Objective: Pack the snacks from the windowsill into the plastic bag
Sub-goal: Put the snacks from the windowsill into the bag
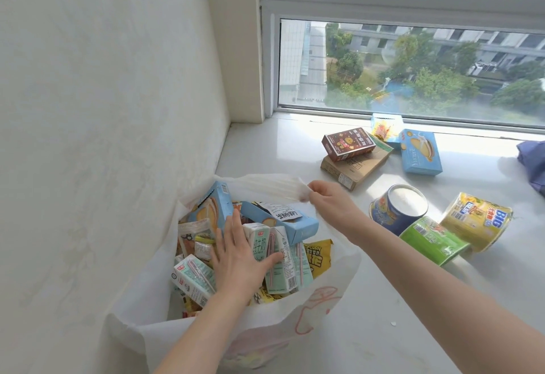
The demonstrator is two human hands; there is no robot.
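The hands are both at the plastic bag (321, 311), which stands open on the windowsill (265, 149) in the corner against the white wall (103, 108). The left hand (239, 258) lies flat inside the bag's mouth, fingers straight and spread, pressing on a pale green milk carton (277, 261) and gripping nothing. The right hand (327, 199) pinches the bag's far rim between thumb and fingertips and holds it up. Under and around the left hand the bag is crowded: a second milk carton (191, 279) lies near the left wall, two light blue boxes (212, 211) stand tilted at the back, and a yellow popcorn packet (320, 258) sits beside the cartons on the right. Other snacks lie on the sill outside the bag, to the right. Nearest the right forearm a blue tub (398, 211) lies on its side, with a green tub (433, 244) and a yellow tub (477, 223) just beside it, also tipped over. Farther back a dark red box (348, 143) rests on a flat brown carton (356, 167), with a blue biscuit box (420, 151) near them and a small blue packet (386, 126) close to the window (413, 67). A purple cloth (530, 161) shows at the right edge.
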